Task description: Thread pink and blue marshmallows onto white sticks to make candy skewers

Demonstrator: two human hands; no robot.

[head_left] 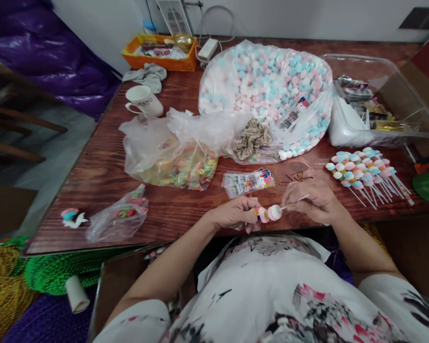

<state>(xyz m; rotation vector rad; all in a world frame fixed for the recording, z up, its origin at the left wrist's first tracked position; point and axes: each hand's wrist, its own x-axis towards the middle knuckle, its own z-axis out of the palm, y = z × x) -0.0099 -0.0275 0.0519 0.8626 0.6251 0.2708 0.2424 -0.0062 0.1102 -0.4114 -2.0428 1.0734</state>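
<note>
My left hand (236,213) is closed around pink and white marshmallows (269,213) threaded on a thin white stick (296,200). My right hand (312,200) pinches that stick at its other end. Both hands hover just above the near edge of the brown wooden table (103,166). A row of several finished marshmallow skewers (364,171) lies to the right of my right hand. A big clear bag of pink, blue and white marshmallows (264,81) sits behind my hands.
A clear bag of coloured candy rings (175,162), a small sticker packet (248,182), a beige scrunchie (252,138), a white mug (143,100), an orange tray (160,52) and a clear box of supplies (375,109) stand on the table. A small candy bag (119,216) lies near left.
</note>
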